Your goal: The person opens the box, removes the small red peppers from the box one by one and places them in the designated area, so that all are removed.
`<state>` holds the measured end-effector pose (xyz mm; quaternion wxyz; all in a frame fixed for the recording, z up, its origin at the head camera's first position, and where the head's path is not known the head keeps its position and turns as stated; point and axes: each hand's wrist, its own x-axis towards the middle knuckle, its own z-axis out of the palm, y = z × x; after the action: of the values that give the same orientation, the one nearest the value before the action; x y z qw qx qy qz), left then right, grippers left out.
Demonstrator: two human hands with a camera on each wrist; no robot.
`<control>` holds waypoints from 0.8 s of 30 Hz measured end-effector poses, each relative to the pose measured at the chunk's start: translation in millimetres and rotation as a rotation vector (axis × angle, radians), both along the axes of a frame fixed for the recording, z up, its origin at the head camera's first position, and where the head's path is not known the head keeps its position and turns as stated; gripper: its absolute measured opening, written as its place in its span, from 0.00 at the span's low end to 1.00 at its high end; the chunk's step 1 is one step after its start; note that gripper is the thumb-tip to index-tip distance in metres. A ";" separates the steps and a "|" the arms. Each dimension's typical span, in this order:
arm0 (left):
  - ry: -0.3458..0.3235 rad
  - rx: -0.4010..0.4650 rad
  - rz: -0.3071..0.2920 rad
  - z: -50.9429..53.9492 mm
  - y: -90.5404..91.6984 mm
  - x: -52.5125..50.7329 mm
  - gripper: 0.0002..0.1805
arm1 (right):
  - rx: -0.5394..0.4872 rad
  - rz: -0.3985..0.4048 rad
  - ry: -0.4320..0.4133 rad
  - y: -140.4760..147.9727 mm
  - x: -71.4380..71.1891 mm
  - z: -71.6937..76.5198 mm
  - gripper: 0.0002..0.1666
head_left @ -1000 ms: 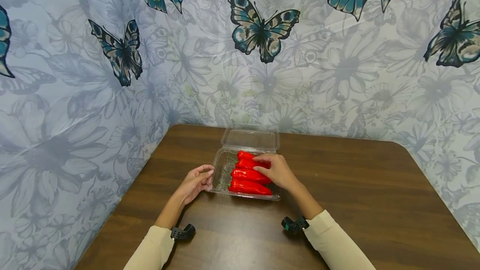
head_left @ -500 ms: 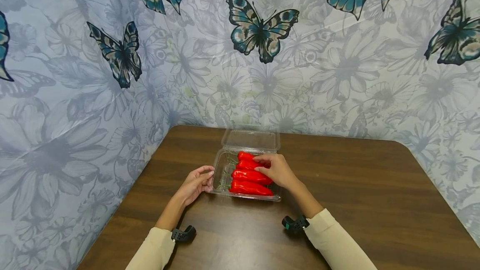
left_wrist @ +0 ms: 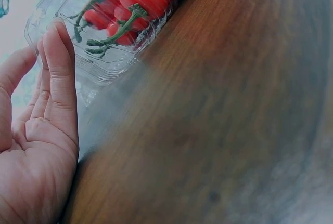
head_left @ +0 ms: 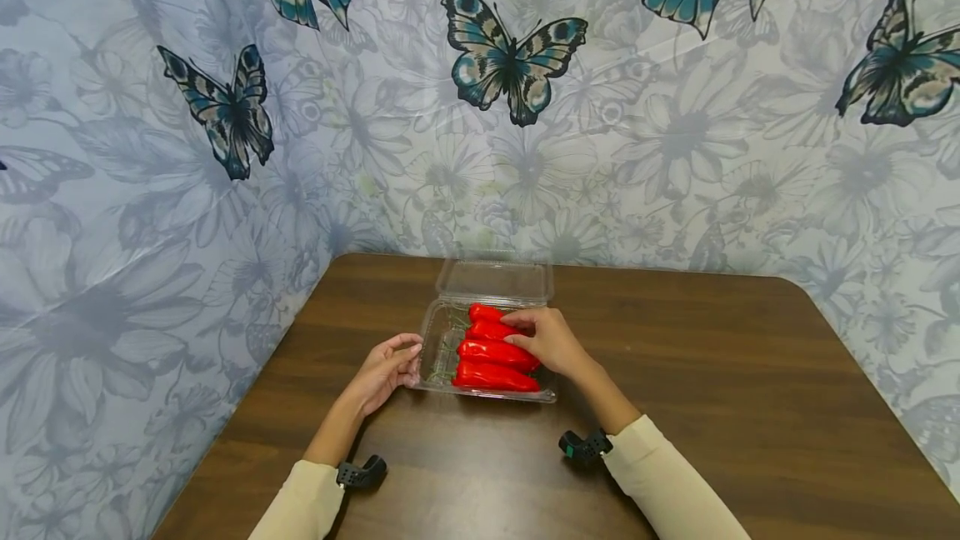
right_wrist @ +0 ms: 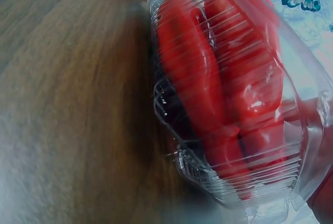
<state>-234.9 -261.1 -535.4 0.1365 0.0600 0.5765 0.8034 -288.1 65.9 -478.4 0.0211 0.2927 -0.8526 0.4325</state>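
Several red peppers [head_left: 495,377] with green stems lie side by side in a clear plastic clamshell container [head_left: 438,357], whose lid [head_left: 495,280] stands open at the back. At the container's left end, my left hand [head_left: 386,372] holds the rim between thumb and fingers; the left wrist view shows those fingers [left_wrist: 61,73] nearly straight along the wall. My right hand [head_left: 553,342] reaches over the right side, thumb and fingertips gripping a red pepper [head_left: 491,331] toward the back of the row. The container wall partly blurs that grip in the right wrist view.
The container stands on a brown wooden table [head_left: 675,390], near its back edge. Behind it hangs a pale floral cloth [head_left: 645,157] printed with butterflies. Black wrist cameras [head_left: 362,473] sit at both cream sleeves.
The whole head view shifts slightly to the left. Both hands keep their places on the container and the pepper, and the peppers have not visibly moved.
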 end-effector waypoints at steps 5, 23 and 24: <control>0.006 0.008 -0.011 0.6 -1.6 -1.1 0.14 | 0.003 -0.009 -0.010 -1.6 -1.4 -0.6 0.18; 0.028 0.011 -0.032 -2.3 -3.6 -3.1 0.08 | -0.035 -0.043 0.035 -2.6 -1.2 -2.3 0.17; 0.030 0.011 -0.033 -2.6 -3.3 -3.1 0.08 | -0.043 -0.044 0.042 -2.4 -0.9 -2.1 0.17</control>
<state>-238.0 -264.5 -537.9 0.1405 0.0824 0.5731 0.8031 -289.1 63.5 -480.6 0.0546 0.2825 -0.8486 0.4439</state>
